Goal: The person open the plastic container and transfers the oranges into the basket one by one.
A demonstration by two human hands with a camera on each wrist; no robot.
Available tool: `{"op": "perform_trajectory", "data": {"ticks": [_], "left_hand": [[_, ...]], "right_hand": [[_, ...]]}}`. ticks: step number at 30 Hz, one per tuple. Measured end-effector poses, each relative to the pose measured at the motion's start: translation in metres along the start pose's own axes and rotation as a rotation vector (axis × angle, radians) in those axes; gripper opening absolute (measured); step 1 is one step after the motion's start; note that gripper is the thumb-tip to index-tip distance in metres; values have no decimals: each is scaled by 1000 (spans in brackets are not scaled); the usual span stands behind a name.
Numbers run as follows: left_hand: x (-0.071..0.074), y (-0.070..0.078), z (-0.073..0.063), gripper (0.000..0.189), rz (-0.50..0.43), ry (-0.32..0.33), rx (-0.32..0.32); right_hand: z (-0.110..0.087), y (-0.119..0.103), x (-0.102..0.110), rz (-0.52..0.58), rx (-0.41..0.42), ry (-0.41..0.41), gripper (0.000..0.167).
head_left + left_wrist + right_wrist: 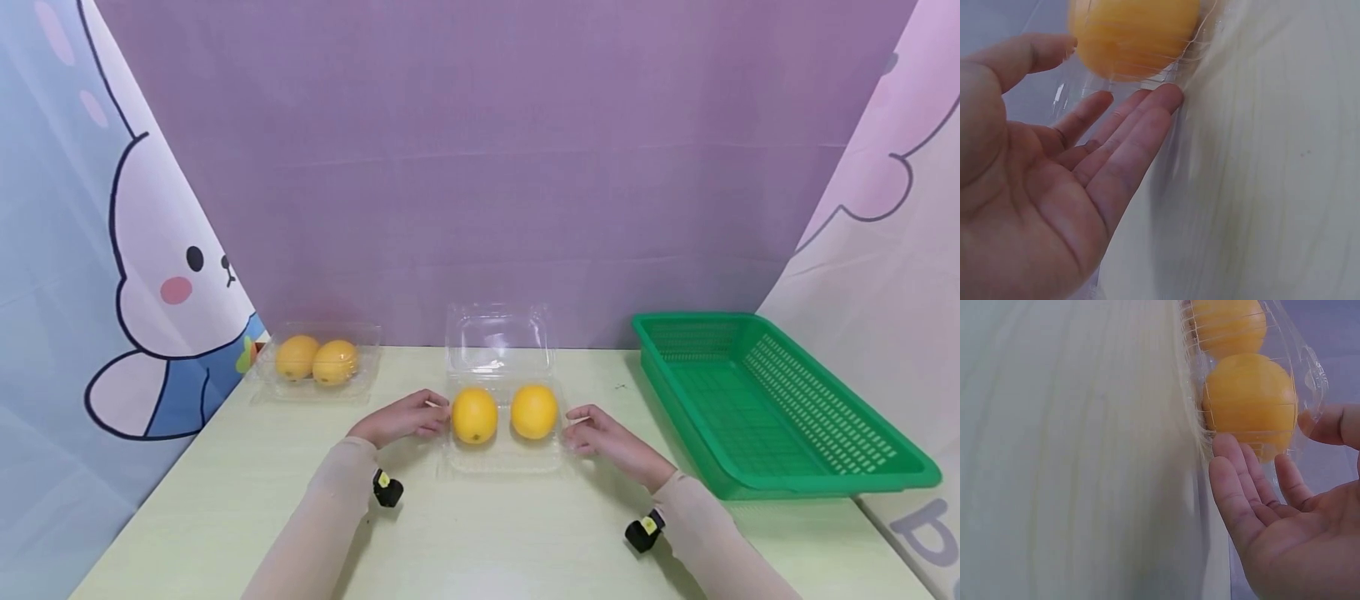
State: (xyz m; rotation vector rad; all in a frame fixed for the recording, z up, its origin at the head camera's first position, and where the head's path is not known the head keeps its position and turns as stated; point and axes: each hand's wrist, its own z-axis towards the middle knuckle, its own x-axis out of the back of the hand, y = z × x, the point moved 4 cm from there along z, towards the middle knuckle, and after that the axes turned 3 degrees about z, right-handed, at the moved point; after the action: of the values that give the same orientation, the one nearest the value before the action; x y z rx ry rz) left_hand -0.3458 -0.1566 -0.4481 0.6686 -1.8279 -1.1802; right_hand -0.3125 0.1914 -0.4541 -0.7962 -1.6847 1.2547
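Observation:
A clear plastic clamshell box [506, 458] lies on the table with its lid [498, 333] raised at the back. Inside it sit two oranges, a left orange [474, 415] and a right orange [534, 412], with a gap between them. My left hand [405, 418] is at the box's left side, fingers fairly straight and fingertips right at the plastic wall. On the opposite side, my right hand [609, 442] mirrors it; in the right wrist view its extended fingers [1235, 487] meet the box wall beside the nearer orange [1250, 403], thumb near the rim.
At the back left stands another clear box [363, 383] holding two oranges. A green plastic basket [720, 458] occupies the right side of the table [487, 533]. A purple cloth [480, 167] hangs behind, and printed cloths flank both sides.

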Motion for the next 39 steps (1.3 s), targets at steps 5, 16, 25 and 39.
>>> {"op": "perform_trajectory", "data": {"ticks": [5,16,25,39], "left_hand": [[-2,4,-2,38,3,2,24],[-1,3,-2,35,12,-9,17],[-2,3,-1,33,-6,-20,15],[0,4,-2,33,-34,20,13]], "right_hand": [[-2,-2,0,9,-14,6,49],[-5,-5,-3,-1,6,-29,33],[-8,-8,-4,7,22,-59,26],[-8,-6,-4,27,29,-64,26]]}}
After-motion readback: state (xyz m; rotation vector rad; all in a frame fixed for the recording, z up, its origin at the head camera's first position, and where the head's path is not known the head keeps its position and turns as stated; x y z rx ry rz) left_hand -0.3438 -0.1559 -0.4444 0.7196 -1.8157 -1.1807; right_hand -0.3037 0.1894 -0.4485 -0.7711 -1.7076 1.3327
